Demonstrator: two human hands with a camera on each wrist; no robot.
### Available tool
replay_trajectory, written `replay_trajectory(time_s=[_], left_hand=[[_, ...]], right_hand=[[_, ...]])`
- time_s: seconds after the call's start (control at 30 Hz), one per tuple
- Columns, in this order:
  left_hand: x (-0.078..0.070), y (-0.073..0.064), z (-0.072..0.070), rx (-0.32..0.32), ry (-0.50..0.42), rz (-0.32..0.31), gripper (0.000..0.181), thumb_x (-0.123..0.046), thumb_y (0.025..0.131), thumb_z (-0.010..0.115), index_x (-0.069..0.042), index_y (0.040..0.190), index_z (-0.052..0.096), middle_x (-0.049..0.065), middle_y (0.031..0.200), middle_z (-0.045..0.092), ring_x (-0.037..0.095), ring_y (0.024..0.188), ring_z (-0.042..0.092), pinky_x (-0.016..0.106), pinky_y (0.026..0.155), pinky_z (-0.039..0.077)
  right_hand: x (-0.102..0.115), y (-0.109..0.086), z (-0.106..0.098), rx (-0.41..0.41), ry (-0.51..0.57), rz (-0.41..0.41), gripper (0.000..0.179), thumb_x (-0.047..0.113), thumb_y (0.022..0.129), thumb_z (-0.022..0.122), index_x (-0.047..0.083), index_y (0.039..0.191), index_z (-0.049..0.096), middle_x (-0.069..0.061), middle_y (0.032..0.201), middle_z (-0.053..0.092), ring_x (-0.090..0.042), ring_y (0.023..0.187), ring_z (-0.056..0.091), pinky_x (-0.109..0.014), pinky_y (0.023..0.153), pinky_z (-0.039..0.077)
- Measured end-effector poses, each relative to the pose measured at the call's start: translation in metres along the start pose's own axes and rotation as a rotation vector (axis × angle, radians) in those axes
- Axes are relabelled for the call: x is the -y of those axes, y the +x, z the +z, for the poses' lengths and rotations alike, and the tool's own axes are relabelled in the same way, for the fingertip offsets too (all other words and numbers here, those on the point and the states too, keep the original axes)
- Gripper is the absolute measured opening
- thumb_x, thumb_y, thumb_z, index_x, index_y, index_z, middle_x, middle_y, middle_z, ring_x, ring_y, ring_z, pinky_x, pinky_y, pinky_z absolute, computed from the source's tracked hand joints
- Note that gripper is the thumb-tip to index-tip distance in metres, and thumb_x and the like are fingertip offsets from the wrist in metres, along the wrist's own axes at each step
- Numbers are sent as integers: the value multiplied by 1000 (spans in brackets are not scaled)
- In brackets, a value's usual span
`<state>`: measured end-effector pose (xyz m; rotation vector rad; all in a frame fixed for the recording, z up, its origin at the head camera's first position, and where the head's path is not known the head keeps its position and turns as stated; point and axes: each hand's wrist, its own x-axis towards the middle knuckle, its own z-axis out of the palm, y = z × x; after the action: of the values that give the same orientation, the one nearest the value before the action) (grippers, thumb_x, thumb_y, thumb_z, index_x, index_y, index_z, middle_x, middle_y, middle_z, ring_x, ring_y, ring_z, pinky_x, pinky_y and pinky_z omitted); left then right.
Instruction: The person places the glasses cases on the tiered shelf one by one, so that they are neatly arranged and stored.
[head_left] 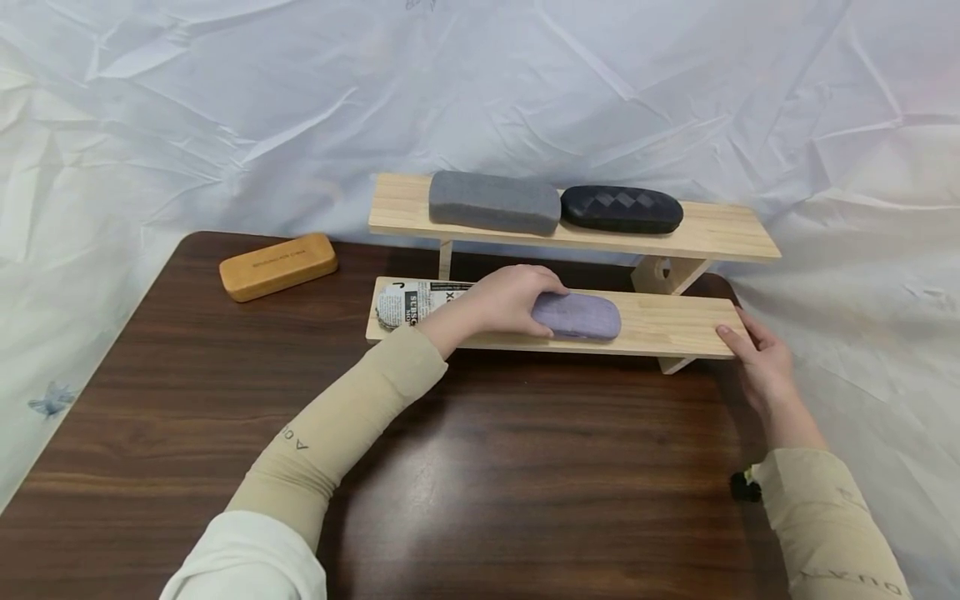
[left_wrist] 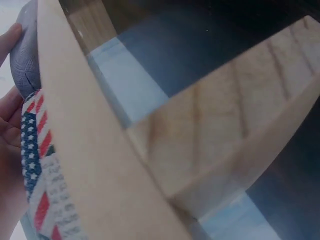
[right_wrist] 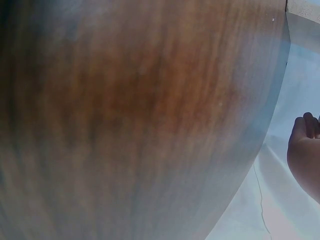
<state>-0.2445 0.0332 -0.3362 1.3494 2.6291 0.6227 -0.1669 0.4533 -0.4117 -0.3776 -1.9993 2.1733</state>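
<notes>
A purple glasses case [head_left: 585, 315] lies on the lower board [head_left: 667, 325] of a two-tier wooden rack, and my left hand [head_left: 513, 302] grips its left end between thumb and fingers. Left of it, partly covered by my left forearm, is a newspaper-print case [head_left: 405, 304]; the left wrist view shows its stars and red stripes [left_wrist: 31, 150]. My right hand [head_left: 768, 367] holds the right end of the lower board, thumb on top, the other fingers partly hidden past the edge. At the right wrist view's edge, only part of that hand [right_wrist: 306, 160] appears.
On the upper board [head_left: 727, 229] sit a grey case [head_left: 495, 202] and a black case [head_left: 622, 209], side by side. A tan case [head_left: 279, 267] lies on the brown table [head_left: 525, 467], left of the rack. White sheeting [head_left: 300, 100] hangs behind.
</notes>
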Motion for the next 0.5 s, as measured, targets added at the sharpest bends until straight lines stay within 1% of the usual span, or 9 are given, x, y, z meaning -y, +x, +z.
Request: replay_trajectory(time_s=[0.13, 0.27, 0.5], left_hand=[[4, -1, 3, -12, -39, -18, 64, -35, 90, 87, -12, 145, 66, 5, 150, 64, 21, 141, 58, 34, 120, 46], [6, -1, 3, -15, -63, -21, 64, -36, 90, 87, -12, 146, 66, 5, 151, 63, 21, 142, 57, 35, 121, 45], [7, 0, 3, 6, -59, -26, 69, -38, 89, 88, -13, 148, 63, 6, 154, 61, 22, 145, 55, 35, 123, 43]], right_hand=[[0, -1, 0, -2, -9, -2, 75, 3, 101, 69, 6, 166, 31, -3, 155, 49, 7, 104, 61, -4, 88, 53], [0, 0, 0, -1, -9, -11, 75, 2, 101, 69, 5, 166, 31, -2, 151, 52, 7, 104, 61, -5, 87, 53], [0, 0, 0, 1, -13, 2, 76, 3, 102, 68, 5, 167, 28, -5, 160, 44, 7, 106, 60, -4, 89, 53]])
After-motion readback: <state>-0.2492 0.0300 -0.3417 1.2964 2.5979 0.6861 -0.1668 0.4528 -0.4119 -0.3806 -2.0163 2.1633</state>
